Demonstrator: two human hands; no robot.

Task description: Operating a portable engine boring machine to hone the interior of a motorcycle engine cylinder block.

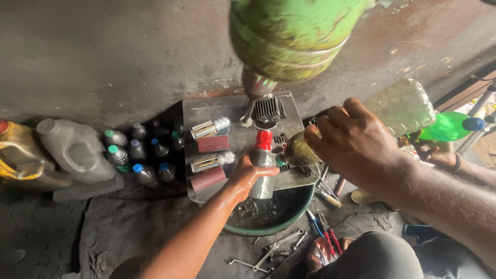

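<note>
From the head camera, we see our left hand [247, 173] wrapped around a grey bottle with a red cap [262, 155]. Just beside it, our right hand [347, 139] grips a tilted plastic bottle [398, 106], its neck almost touching the grey bottle, above a green basin [305, 204].

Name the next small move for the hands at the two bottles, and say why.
Probably tilt the large clear plastic bottle slightly further: the right hand holds its neck at the small grey bottle with red cap, which the left hand steadies over the green basin.
</note>
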